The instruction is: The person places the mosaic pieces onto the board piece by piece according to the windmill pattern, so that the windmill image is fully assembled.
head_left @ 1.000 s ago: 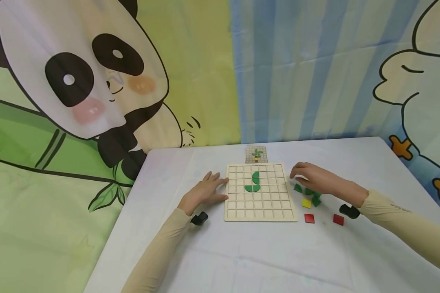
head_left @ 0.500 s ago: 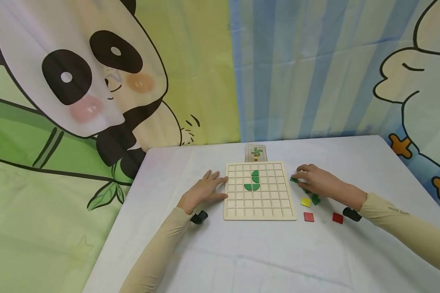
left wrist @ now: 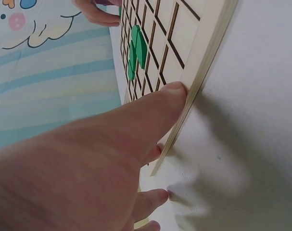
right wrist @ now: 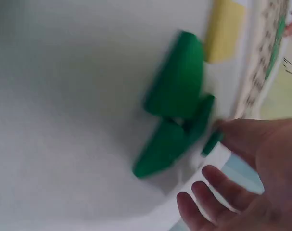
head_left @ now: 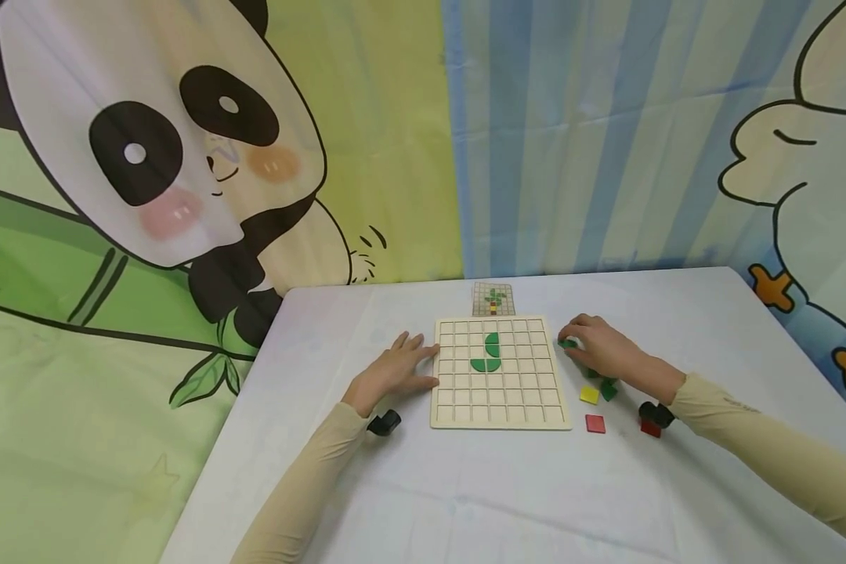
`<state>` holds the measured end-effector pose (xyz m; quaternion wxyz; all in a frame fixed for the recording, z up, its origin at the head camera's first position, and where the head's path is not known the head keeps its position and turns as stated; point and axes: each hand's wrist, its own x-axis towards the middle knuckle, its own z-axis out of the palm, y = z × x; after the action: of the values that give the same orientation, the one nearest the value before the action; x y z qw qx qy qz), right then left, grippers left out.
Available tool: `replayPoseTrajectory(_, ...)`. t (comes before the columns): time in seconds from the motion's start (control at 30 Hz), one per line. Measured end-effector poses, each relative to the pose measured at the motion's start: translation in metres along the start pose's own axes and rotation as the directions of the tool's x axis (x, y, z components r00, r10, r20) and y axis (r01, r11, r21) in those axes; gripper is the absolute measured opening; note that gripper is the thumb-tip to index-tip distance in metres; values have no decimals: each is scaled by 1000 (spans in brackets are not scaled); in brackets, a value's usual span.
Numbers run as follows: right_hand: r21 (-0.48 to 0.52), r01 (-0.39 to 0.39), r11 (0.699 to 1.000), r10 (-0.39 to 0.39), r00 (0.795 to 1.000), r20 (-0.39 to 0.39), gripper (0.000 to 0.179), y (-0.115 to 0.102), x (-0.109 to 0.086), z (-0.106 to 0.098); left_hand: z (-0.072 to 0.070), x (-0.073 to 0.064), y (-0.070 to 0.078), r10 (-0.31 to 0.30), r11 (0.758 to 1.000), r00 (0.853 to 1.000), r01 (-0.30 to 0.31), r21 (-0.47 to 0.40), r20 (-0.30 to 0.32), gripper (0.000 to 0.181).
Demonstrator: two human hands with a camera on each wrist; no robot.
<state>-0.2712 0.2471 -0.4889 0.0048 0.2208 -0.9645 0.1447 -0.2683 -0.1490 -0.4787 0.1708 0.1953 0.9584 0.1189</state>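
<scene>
A pale wooden grid board (head_left: pixel 522 403) lies on the table, with several green quarter-circle tiles (head_left: pixel 492 349) in its upper middle cells. My left hand (head_left: pixel 389 373) touches the board's left edge with thumb and a finger extended; the left wrist view shows the thumb (left wrist: pixel 172 94) on the rim. To the right of the board, my right hand (head_left: pixel 609 351) pinches a green tile (right wrist: pixel 213 143) by its edge, the other fingers spread. Under that hand lie several loose green tiles (right wrist: pixel 179 82), partly hidden in the head view.
A small pattern card (head_left: pixel 481 296) lies beyond the board. Right of the board are a yellow square tile (head_left: pixel 588 394) and a red square tile (head_left: pixel 595 424). Another red tile (head_left: pixel 651 430) is partly covered by the right wrist camera (head_left: pixel 656 414).
My right hand first moves back over the loose green tiles, then slightly toward the board, now with a green tile at its fingertips. My left hand stays at the board's edge.
</scene>
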Motion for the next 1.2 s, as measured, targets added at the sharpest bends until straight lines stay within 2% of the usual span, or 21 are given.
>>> replayPoseTrajectory(0.13,5,-50,999,49,998,49,38,0,4,-7,0,-2,-1,-7,1000,1000,7,14,-4,72)
replayPoseTrajectory(0.27,19,-65,998,64,996,64,35,2,6,-11,1,-1,-4,-16,999,1000,16,30,-6,72)
replayPoseTrajectory(0.4,14,-21,1000,21,999,50,27,6,9,-8,2,-1,-6,-18,999,1000,18,28,-6,73)
replayPoseTrajectory(0.53,14,13,1000,-13,1000,25,26,0,14,-10,0,-3,-6,-24,999,1000,24,24,-8,73)
replayPoseTrajectory(0.67,41,105,994,-105,994,7,24,-17,24,-12,-1,-4,-5,-29,999,1000,29,31,-9,73)
replayPoseTrajectory(0.77,49,194,980,-195,981,18,22,-33,34,-7,-2,-4,-4,-29,999,1000,29,31,-5,73)
replayPoseTrajectory(0.87,43,247,968,-248,968,40,19,-47,44,2,-2,-4,-2,-29,999,1000,29,29,7,73)
replayPoseTrajectory(1.03,20,277,961,-278,960,41,19,-58,53,14,-1,-3,2,-21,999,1000,20,36,12,72)
replayPoseTrajectory(1.2,12,277,961,-278,960,33,21,-60,54,17,0,-3,2,-19,999,1000,19,33,2,72)
